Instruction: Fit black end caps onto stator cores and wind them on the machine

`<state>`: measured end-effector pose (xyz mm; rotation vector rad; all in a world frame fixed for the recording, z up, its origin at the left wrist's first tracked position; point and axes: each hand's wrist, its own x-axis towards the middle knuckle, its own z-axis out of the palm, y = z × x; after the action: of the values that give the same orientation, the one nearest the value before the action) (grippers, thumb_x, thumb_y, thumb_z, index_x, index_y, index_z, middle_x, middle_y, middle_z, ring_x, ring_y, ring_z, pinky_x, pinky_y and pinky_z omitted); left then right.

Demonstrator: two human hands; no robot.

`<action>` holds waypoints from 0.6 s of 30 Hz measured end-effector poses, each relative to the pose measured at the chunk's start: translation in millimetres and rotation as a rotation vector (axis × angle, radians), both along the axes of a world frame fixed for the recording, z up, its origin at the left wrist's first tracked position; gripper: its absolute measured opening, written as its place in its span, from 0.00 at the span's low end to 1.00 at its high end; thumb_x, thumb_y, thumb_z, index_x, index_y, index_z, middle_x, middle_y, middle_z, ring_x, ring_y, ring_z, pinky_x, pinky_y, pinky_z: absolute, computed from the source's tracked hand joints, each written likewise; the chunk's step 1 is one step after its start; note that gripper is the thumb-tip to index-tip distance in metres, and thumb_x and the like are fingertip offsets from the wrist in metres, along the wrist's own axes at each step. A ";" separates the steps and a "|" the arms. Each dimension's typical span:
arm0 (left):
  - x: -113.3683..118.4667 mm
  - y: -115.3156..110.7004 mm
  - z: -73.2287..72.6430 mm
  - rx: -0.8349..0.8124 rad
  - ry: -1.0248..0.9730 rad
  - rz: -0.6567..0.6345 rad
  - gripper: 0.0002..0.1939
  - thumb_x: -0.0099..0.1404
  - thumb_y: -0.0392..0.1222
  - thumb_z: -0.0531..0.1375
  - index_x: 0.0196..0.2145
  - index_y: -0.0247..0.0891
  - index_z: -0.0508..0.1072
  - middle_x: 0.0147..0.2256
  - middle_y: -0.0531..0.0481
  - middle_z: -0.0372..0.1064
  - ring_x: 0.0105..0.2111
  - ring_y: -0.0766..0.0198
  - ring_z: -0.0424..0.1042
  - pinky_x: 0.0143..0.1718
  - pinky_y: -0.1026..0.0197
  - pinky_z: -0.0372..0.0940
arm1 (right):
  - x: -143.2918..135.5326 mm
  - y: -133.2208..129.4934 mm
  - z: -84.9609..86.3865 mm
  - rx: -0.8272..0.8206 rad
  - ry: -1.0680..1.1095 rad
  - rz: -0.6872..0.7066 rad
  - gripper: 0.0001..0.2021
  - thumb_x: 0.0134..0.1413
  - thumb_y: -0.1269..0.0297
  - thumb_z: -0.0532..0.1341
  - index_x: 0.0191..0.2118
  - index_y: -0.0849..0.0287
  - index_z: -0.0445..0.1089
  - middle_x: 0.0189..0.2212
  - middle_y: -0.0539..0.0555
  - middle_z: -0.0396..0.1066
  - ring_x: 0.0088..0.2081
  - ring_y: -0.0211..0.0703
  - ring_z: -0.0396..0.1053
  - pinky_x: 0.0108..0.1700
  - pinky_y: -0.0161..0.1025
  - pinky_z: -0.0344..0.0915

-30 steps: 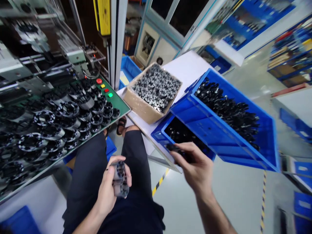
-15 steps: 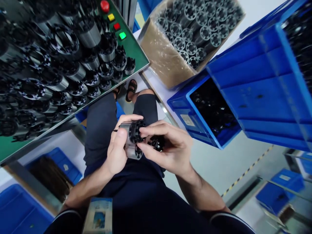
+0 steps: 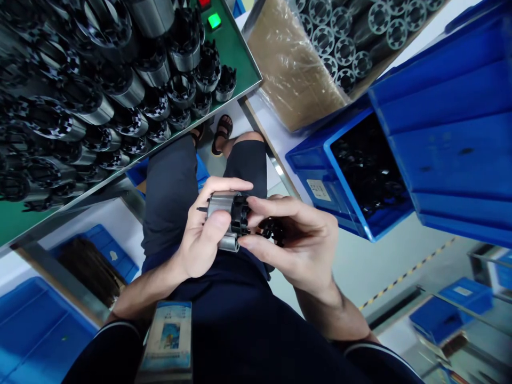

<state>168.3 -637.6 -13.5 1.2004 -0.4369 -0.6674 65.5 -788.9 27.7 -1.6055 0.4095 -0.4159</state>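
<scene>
Two silvery metal cores (image 3: 222, 201) sit above my lap in my left hand (image 3: 202, 242), thumb and fingers closed around them: short, smooth cylinders, the upper one ending in a black toothed cap (image 3: 241, 213). My right hand (image 3: 308, 240) has its thumb and forefinger at that cap while gripping another black piece (image 3: 274, 229) behind the fingertips. Capped cores (image 3: 184, 48), too many to count, crowd the green tabletop (image 3: 247, 66) on my left; rightward stand one cardboard box (image 3: 288, 69) of bare cores, one small blue bin (image 3: 304, 160) of black parts and one larger blue bin (image 3: 448, 149), above a pale floor (image 3: 364, 266) with striped tape (image 3: 408, 272).
</scene>
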 end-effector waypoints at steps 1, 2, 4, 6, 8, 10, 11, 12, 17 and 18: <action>0.3 0.8 1.2 -0.023 0.014 -0.022 0.29 0.90 0.68 0.59 0.65 0.44 0.84 0.46 0.43 0.82 0.41 0.55 0.82 0.46 0.53 0.78 | 0.1 -1.1 -0.4 0.000 -0.031 0.015 0.24 0.61 0.64 0.88 0.60 0.46 0.92 0.39 0.51 0.90 0.33 0.42 0.84 0.36 0.38 0.85; 0.5 1.7 2.2 -0.045 0.037 -0.046 0.29 0.90 0.68 0.59 0.66 0.44 0.84 0.45 0.44 0.82 0.39 0.55 0.82 0.45 0.54 0.78 | 0.2 -2.1 -1.2 -0.003 -0.072 0.032 0.25 0.61 0.66 0.88 0.62 0.45 0.92 0.40 0.50 0.90 0.34 0.42 0.85 0.37 0.38 0.85; 0.7 3.8 3.4 -0.062 0.092 -0.093 0.29 0.90 0.69 0.59 0.68 0.45 0.83 0.43 0.45 0.82 0.37 0.56 0.82 0.43 0.54 0.78 | 0.3 -3.3 -3.3 -0.004 -0.136 0.067 0.28 0.60 0.70 0.88 0.64 0.43 0.91 0.41 0.50 0.91 0.35 0.42 0.86 0.38 0.38 0.85; 1.2 6.2 2.8 -0.055 0.105 -0.115 0.31 0.88 0.71 0.61 0.69 0.45 0.82 0.42 0.45 0.82 0.35 0.56 0.82 0.41 0.54 0.78 | -0.2 -3.0 -5.3 0.028 -0.132 0.079 0.30 0.61 0.71 0.88 0.65 0.42 0.91 0.42 0.50 0.92 0.34 0.41 0.86 0.36 0.37 0.84; 2.2 8.4 0.5 -0.032 0.036 -0.085 0.33 0.86 0.74 0.62 0.68 0.45 0.84 0.43 0.44 0.82 0.35 0.56 0.81 0.40 0.54 0.77 | -1.2 -2.4 -6.6 0.090 -0.106 0.067 0.29 0.61 0.69 0.88 0.65 0.42 0.90 0.41 0.49 0.91 0.33 0.41 0.85 0.36 0.37 0.83; 3.5 10.2 -2.8 -0.007 -0.049 -0.056 0.35 0.86 0.75 0.61 0.68 0.45 0.85 0.46 0.43 0.83 0.36 0.55 0.81 0.41 0.54 0.76 | -2.1 -3.6 -6.9 0.109 -0.107 0.065 0.28 0.62 0.68 0.88 0.65 0.41 0.90 0.38 0.48 0.90 0.33 0.41 0.85 0.38 0.38 0.84; 4.2 10.8 -4.3 -0.001 -0.069 -0.061 0.35 0.87 0.75 0.60 0.68 0.45 0.84 0.47 0.43 0.83 0.37 0.56 0.81 0.42 0.53 0.77 | -2.4 -5.2 -6.6 0.083 -0.112 0.075 0.28 0.61 0.68 0.89 0.64 0.41 0.91 0.38 0.48 0.88 0.33 0.41 0.84 0.39 0.39 0.85; 4.8 11.1 -5.7 0.002 -0.071 -0.081 0.35 0.88 0.75 0.58 0.69 0.46 0.84 0.47 0.43 0.83 0.37 0.56 0.81 0.43 0.53 0.77 | -2.6 -7.3 -5.8 0.035 -0.114 0.087 0.28 0.59 0.67 0.89 0.63 0.40 0.91 0.39 0.48 0.88 0.34 0.41 0.84 0.40 0.40 0.86; 4.9 9.5 -7.5 -0.026 -0.042 -0.111 0.34 0.90 0.72 0.56 0.71 0.46 0.84 0.49 0.41 0.83 0.40 0.54 0.83 0.45 0.53 0.79 | -4.2 -15.1 1.3 -0.185 -0.047 0.074 0.30 0.54 0.64 0.92 0.61 0.38 0.92 0.53 0.55 0.87 0.50 0.52 0.88 0.52 0.50 0.92; 4.4 9.2 -7.0 -0.035 -0.018 -0.113 0.35 0.90 0.72 0.55 0.72 0.45 0.83 0.49 0.41 0.83 0.39 0.54 0.83 0.42 0.54 0.79 | -4.6 -14.8 2.6 -0.205 -0.041 0.075 0.29 0.55 0.64 0.91 0.62 0.39 0.91 0.53 0.56 0.87 0.52 0.53 0.88 0.54 0.50 0.92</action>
<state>172.7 -628.4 -20.5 1.1557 -0.5320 -0.7432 60.9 -803.7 30.3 -1.8025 0.2816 -0.4442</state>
